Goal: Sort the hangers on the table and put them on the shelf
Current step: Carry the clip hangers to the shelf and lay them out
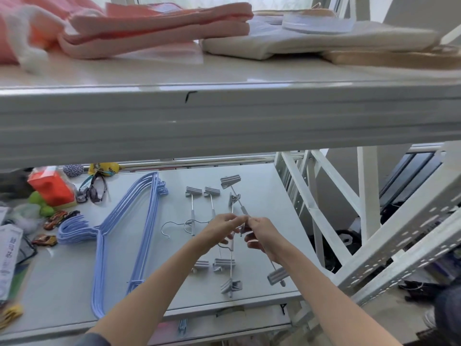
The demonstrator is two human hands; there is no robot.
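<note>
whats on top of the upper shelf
On the upper shelf lie folded pink cloth, folded white cloth with a tape roll on it, and tan fabric. What lies beneath them is covered.

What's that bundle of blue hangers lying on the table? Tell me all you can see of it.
The blue hangers are several thin, matching hangers, seemingly coated wire, stacked flat into one neat bundle on the left half of the grey table. Their hooks fan out leftward near some toy cars; the long straight bars lie on the right side. Neither hand touches them; they lie apart from the grey clip hangers.
</note>
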